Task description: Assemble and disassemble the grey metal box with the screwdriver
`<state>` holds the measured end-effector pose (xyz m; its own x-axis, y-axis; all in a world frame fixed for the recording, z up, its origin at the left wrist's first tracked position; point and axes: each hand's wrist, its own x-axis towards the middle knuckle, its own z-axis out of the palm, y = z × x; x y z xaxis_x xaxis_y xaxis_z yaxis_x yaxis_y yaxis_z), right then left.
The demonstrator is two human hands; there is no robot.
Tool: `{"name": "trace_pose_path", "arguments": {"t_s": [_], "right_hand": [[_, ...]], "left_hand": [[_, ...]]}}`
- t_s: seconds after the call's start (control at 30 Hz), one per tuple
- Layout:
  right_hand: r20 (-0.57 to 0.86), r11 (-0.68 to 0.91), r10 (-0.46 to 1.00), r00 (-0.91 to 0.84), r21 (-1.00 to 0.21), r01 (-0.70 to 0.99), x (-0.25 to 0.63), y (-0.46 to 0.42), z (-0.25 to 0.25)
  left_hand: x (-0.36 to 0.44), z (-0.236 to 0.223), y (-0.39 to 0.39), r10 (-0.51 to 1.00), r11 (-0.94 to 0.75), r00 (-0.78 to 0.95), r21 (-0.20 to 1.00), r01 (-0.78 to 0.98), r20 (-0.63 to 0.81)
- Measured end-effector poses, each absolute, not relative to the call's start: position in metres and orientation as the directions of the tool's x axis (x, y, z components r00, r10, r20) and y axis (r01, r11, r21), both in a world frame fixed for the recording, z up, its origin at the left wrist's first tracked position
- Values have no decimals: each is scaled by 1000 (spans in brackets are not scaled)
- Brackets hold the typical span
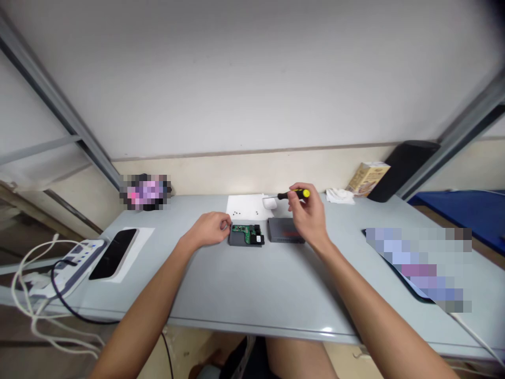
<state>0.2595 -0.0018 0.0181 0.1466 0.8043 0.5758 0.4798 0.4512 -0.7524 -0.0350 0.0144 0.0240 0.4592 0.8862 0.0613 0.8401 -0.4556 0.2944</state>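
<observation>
My right hand (310, 210) is wrapped round a screwdriver (294, 195) with a black and yellow handle. Its shaft points left, over a sheet of white paper (244, 202) and close to a small white rounded object (270, 203). Several tiny dark screws (235, 213) lie on the paper. With its fingers curled, my left hand (211, 229) rests at the left edge of a dark casing holding a green circuit board (246, 232). A dark grey cover (281, 230) sits to the right of it, partly hidden behind my right hand.
On the left are a phone (114, 253) and a power strip (71, 268) with tangled cables. A blurred-out tablet-like thing (410, 273) lies at right. At the back right stand crumpled tissue (339, 196), a yellow box (367, 179) and a black upright object (402, 168).
</observation>
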Motion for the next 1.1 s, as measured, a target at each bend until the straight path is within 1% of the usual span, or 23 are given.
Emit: {"name": "trace_pose_path", "arguments": {"t_s": [0.03, 0.1, 0.13, 0.2, 0.23, 0.3, 0.4, 0.6, 0.8, 0.97, 1.1], "right_hand": [[548, 440, 819, 171, -791, 426, 257, 0, 15], [508, 419, 841, 187, -830, 368, 252, 2, 10], [497, 416, 851, 172, -836, 359, 250, 2, 8], [498, 423, 854, 147, -832, 359, 247, 2, 6], [504, 431, 852, 139, -828, 359, 246, 2, 6], [508, 439, 851, 132, -827, 351, 245, 2, 4], [495, 434, 860, 124, -836, 335, 244, 3, 1], [501, 445, 858, 114, -835, 324, 245, 4, -2], [497, 433, 842, 210, -855, 286, 246, 1, 5], [466, 410, 833, 298, -882, 234, 247, -2, 11], [434, 386, 826, 360, -900, 201, 248, -2, 12]], "left_hand": [[-34, 25, 14, 901, -431, 422, 285, 856, 98], [-29, 25, 12, 909, -408, 357, 285, 867, 213], [-26, 25, 11, 895, -428, 354, 296, 854, 272], [-18, 22, 6, 832, -540, 438, 315, 781, 340], [-14, 19, 3, 791, -605, 505, 321, 729, 345], [-6, 13, -2, 722, -691, 620, 333, 641, 306], [3, 3, -8, 667, -736, 702, 366, 569, 250], [3, -3, -6, 674, -719, 696, 438, 540, 247], [2, -4, -5, 685, -688, 680, 537, 488, 260], [2, -8, -4, 690, -680, 672, 561, 473, 270], [1, -6, -4, 704, -665, 665, 562, 492, 251]]}}
